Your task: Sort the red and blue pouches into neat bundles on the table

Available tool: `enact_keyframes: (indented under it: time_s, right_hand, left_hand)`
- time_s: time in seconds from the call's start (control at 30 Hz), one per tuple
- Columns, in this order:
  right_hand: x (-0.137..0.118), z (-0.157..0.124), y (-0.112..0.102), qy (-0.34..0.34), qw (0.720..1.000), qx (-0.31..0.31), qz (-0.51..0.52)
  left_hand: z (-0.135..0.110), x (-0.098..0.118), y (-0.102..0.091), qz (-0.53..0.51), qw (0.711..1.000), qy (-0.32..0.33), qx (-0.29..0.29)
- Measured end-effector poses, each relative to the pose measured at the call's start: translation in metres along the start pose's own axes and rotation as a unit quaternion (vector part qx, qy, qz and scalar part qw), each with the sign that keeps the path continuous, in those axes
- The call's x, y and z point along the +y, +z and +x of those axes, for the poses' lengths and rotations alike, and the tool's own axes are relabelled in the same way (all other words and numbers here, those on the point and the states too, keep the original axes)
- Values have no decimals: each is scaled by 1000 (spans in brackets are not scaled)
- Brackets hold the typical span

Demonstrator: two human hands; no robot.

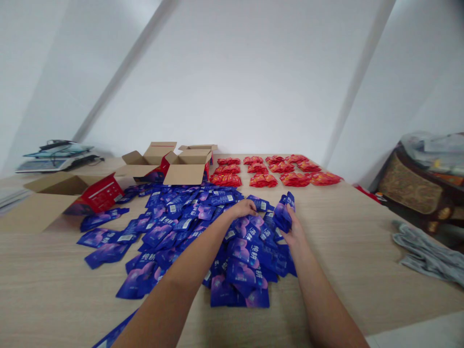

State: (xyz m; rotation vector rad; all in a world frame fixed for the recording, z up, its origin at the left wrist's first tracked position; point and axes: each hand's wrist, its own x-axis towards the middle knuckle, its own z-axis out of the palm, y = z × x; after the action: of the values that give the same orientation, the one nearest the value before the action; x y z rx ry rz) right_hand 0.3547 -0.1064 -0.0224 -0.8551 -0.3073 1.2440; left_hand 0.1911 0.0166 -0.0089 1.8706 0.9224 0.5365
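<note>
Many blue-purple sachets (188, 212) with white print lie in a loose, overlapping pile in front of me. My right hand (295, 232) is closed around a small upright stack of blue sachets (284, 211), at the pile's right edge. Over the pile, my left hand (244, 209) has its fingers bent down and pinched at the end of another blue sachet (261, 204); its fingertips are partly hidden. Below both hands, more sachets (242, 251) overlap in a thicker heap near the table's front.
Red packets (263, 180) lie in rows of small piles at the back. Opened cardboard boxes (184, 174) stand behind the sachets, another box (97, 195) at left. A grey cloth (431, 253) rests on the right side, near a dark wooden chair (409, 183). Stacked electronics (58, 157) sit far left.
</note>
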Motion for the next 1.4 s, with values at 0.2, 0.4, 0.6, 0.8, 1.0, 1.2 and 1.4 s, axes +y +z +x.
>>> enact_keyframes:
  time_s: [0.2, 0.4, 0.6, 0.8, 1.0, 1.2, 1.4]
  right_hand:
    - [-2, -2, 2, -34, 998, 4, 54]
    - [14, -9, 15, -40, 997, -62, -7]
    - [18, -17, 18, -11, 995, -86, -44]
    - [24, -16, 19, -97, 983, -77, -138]
    - [37, -13, 18, -303, 882, -24, -360]
    - [55, -5, 13, -345, 800, -112, -478]
    - [64, 7, 5, -278, 823, -171, -464]
  left_hand:
    - [-16, 7, -11, -156, 951, 26, 267]
    - [-43, 11, 25, -316, 902, 34, 293]
    - [-70, 16, 61, -420, 875, 19, 240]
    - [-77, 21, 45, -295, 944, -40, 142]
    - [-74, 29, 39, -174, 965, 78, 183]
    - [-77, 3, 52, -299, 927, 63, 216]
    - [-71, -12, 60, -259, 941, 33, 214]
